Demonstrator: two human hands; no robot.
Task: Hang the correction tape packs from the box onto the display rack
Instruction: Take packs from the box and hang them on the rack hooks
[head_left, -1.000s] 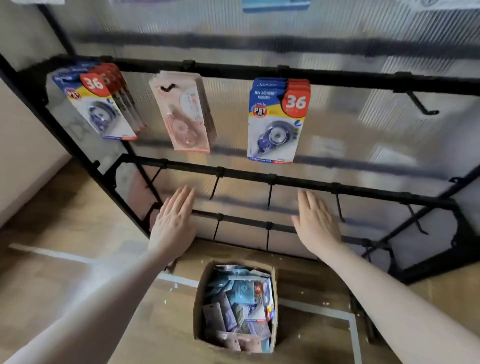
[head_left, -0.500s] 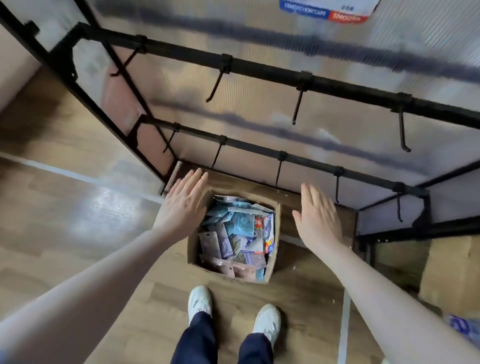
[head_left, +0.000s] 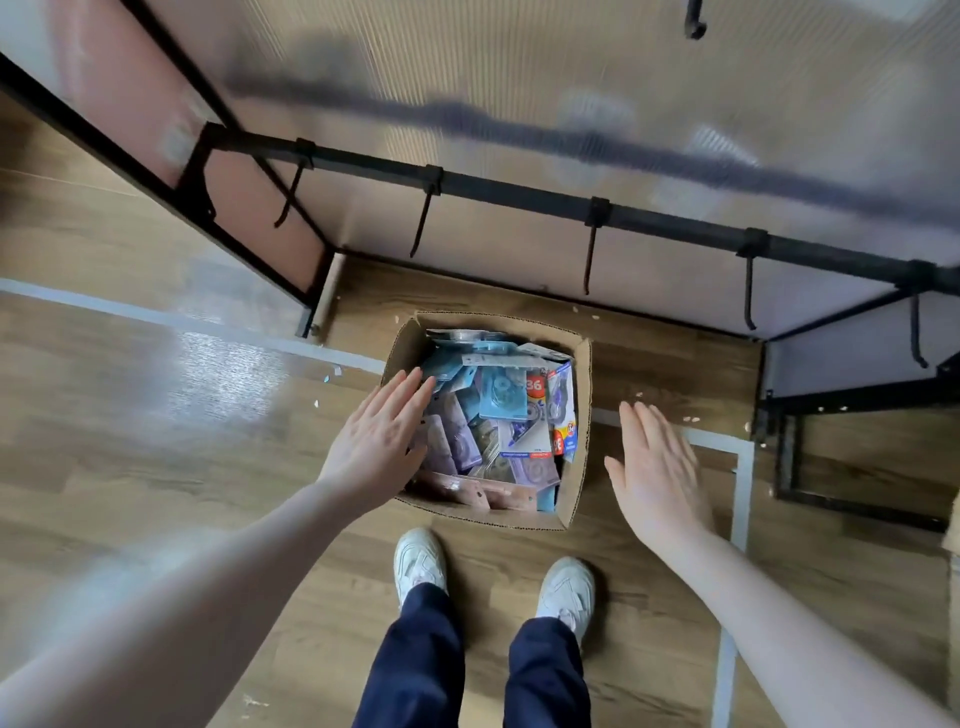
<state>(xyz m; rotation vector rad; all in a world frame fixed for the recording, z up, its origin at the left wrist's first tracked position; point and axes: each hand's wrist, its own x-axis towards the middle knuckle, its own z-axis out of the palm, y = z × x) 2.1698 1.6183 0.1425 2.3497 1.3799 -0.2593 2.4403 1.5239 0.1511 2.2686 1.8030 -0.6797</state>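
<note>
Since half a second ago the view has tipped further down and both hands have dropped toward the floor, the left one now over the box's left rim. In the head view, the open brown cardboard box (head_left: 581, 415) sits on the wood-look floor just in front of the person's white shoes (head_left: 420, 564), heaped with the blue, purple and pink correction tape packs (head_left: 501, 397), none yet lifted. The black metal display rack (head_left: 519, 195) stands behind it, its lowest hooks (head_left: 588, 260) bare. The packs lie tangled, so a hasty grab could likely snag several or tear a hang hole. The left hand (head_left: 382, 444) is flat, fingers straight and together, holding nothing; the right hand (head_left: 655, 475) hovers beside the box, fingers straight, empty too.
</note>
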